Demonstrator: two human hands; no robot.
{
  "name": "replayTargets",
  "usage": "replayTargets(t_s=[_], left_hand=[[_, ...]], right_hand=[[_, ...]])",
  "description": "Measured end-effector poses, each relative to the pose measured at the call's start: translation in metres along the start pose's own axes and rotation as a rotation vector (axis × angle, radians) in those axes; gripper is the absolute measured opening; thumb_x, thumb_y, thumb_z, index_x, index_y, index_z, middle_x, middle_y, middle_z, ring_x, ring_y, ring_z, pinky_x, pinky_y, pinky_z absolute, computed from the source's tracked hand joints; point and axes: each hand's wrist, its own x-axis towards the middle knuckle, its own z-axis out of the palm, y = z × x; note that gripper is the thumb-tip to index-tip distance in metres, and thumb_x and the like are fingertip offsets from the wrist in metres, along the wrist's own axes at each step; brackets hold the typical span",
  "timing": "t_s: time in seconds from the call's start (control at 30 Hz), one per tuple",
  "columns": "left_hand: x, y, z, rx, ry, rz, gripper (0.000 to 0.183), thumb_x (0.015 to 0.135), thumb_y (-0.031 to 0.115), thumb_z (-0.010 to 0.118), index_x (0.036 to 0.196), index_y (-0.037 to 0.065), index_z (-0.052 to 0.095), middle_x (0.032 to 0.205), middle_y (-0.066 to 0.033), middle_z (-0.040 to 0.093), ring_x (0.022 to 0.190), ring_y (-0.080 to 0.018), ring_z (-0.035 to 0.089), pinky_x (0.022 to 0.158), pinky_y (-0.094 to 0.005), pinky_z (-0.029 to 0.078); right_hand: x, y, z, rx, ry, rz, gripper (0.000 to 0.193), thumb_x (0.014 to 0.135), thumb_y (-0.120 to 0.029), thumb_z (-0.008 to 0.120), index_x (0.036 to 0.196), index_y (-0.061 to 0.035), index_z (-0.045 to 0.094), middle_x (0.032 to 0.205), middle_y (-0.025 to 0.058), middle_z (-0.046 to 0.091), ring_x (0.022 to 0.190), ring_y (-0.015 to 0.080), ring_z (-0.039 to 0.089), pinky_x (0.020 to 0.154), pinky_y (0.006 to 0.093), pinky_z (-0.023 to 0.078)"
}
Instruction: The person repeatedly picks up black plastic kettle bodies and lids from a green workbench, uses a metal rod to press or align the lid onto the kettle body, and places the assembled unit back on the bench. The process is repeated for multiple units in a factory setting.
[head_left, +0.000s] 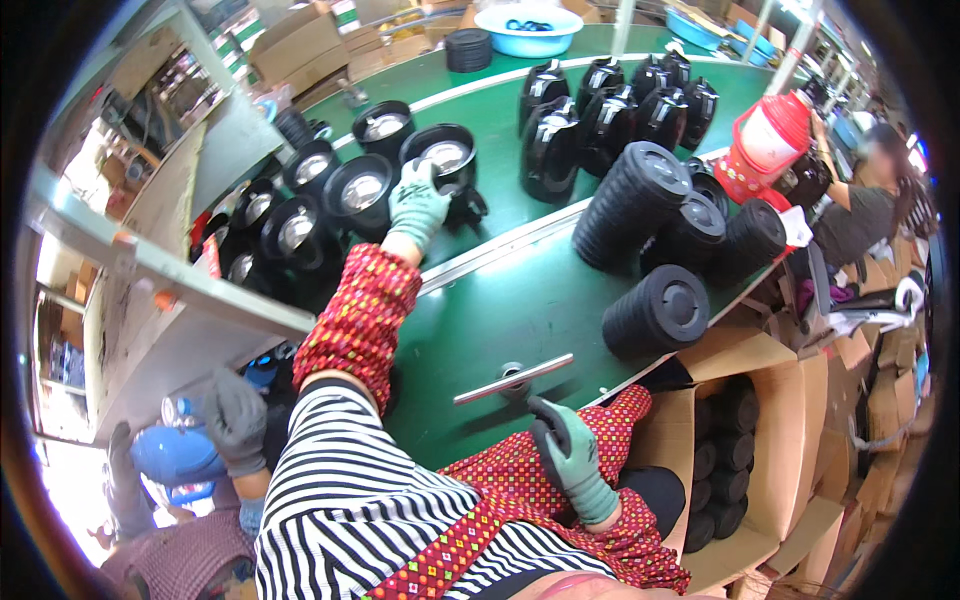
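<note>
Black-and-white striped cloth [345,470] lies nearest, beside a red, small-patterned sleeve [358,315] gathered into soft folds. Over more of that patterned fabric, the right hand [578,460], in a ribbed green knit glove with dark-coated fingers, hangs loosely curled; whether its fingertips meet, I cannot tell. Beyond it, a slim metal bar [513,379] stands over the smooth green tabletop [500,325]. Farther out, the gloved left hand [418,205] touches the near rim of a black vessel [457,180], though how firmly the fingers close is hidden. Round and deep-walled, the vessel has a shiny, silvery interior and a dark projection at its side; it sits across a pale strip [505,250], beside similar black pots [360,190]. Rightward rise ribbed black stacks [625,215], then glossy, rounded black bodies [550,150], and lastly a pale blue basin [528,46].
</note>
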Motion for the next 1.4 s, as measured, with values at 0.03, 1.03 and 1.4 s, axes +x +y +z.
replayTargets(t_s=[0.03, 1.03, 1.4], left_hand=[[-0.002, -0.008, 0.002, -0.076, 0.121, 0.172, 0.055, 0.083, 0.037, 0.080, 0.125, 0.005, 0.064, 0.129, -0.0195, 0.064, 0.112, -0.0379, 0.068, 0.093, -0.0456, 0.058], [-0.268, 0.250, -0.072, -1.072, -1.002, 0.708, 0.037, 0.099, 0.004, 0.053, 0.136, 0.006, 0.054, 0.123, -0.0188, 0.064, 0.114, -0.0261, 0.067, 0.100, -0.0407, 0.055], [0.073, -0.078, -0.140, 0.978, -0.228, 0.777, 0.018, 0.083, 0.014, 0.061, 0.090, 0.023, 0.076, 0.094, 0.0062, 0.071, 0.113, -0.0179, 0.061, 0.100, -0.0324, 0.049]], right_hand=[[-0.004, 0.000, -0.002, 0.171, 0.006, 0.105, 0.036, 0.097, -0.008, 0.068, 0.131, 0.0016, 0.067, 0.126, 0.0188, 0.072, 0.114, 0.0305, 0.070, 0.098, 0.0391, 0.054], [-0.135, -0.107, -0.233, 0.759, 0.475, 0.311, 0.120, 0.073, -0.070, 0.084, 0.153, 0.0115, 0.044, 0.141, 0.0251, 0.063, 0.122, 0.0352, 0.068, 0.109, 0.0475, 0.054], [-0.007, -0.037, -0.259, 0.401, -0.316, 0.130, 0.075, 0.090, -0.036, 0.081, 0.153, -0.0046, 0.054, 0.148, 0.0158, 0.062, 0.134, 0.0229, 0.059, 0.113, 0.0372, 0.046]])
